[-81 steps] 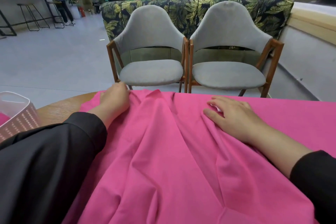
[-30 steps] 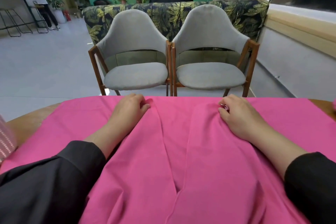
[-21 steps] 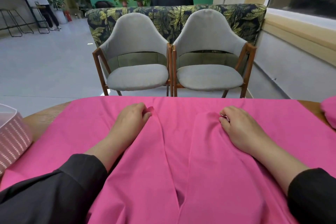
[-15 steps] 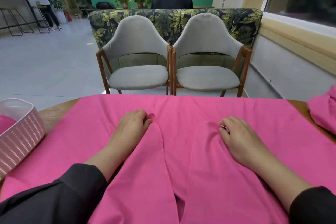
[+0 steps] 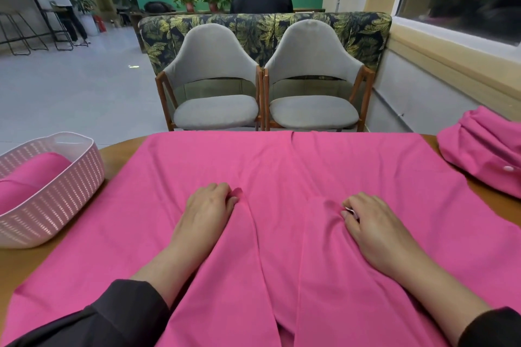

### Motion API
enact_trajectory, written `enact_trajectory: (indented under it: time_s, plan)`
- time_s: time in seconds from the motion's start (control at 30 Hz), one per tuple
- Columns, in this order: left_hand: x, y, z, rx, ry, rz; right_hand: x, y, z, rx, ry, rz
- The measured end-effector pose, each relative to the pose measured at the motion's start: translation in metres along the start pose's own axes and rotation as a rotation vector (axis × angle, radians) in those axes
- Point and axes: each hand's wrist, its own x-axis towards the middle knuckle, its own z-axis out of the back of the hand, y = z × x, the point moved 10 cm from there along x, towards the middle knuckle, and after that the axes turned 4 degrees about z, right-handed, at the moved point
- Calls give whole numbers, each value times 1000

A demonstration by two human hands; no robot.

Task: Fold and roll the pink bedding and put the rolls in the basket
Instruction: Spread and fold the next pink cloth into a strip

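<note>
Pink cotton bedding sheet (image 5: pixel 282 166) lies spread across the round wooden tabletop (image 5: pixel 118 149), reaching its far edge. Left hand (image 5: pixel 207 205) and right hand (image 5: pixel 369 222) each pinch a fabric ridge mid-sheet, so it's the folding step; next, rolling toward the white perforated plastic basket (image 5: pixel 70 186) at the left edge.

Wood table (image 5: pixel 118 149): pink sheet (image 5: pixel 310 166), basket (image 5: pixel 56 191), prob. 2nd pink bundle (image 5: pixel 485 149).
</note>
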Motion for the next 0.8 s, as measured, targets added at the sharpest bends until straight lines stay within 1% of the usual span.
enact_trajectory:
  time_s: [0.2, 0.27, 0.3, 0.37, 0.4, 0.43, 0.5, 0.57, 0.63, 0.7, 0.8]
  plan:
    - [-39, -8, 12, -13, 4, 15, -35, 13, 13, 23, 18, -36]
    - [-48, -13, 22, -114, -8, 69, -41, 9, 16, 62, -2, -78]
    - [-49, -11, 32, -195, -28, 119, -43, 4, 21, 127, -22, -130]
    - [-46, -8, 65, -350, -133, 217, -39, -3, 40, 296, -94, -237]
    - [-40, -10, 86, -389, -201, 224, -33, -5, 55, 343, -152, -267]
    - [-31, -15, 107, -413, -259, 203, -23, -7, 74, 350, -222, -270]
    - [2, -26, 140, -456, -332, 146, 9, -3, 110, 323, -330, -204]
    - [47, -34, 152, -426, -356, 114, 51, -7, 128, 284, -358, -173]
    - [93, -36, 141, -341, -342, 77, 94, -26, 120, 240, -305, -209]
    - [133, -34, 107, -231, -278, 38, 132, -46, 91, 220, -214, -207]
    - [167, -29, 28, -93, -37, -3, 159, -72, 34, 196, -54, -218]
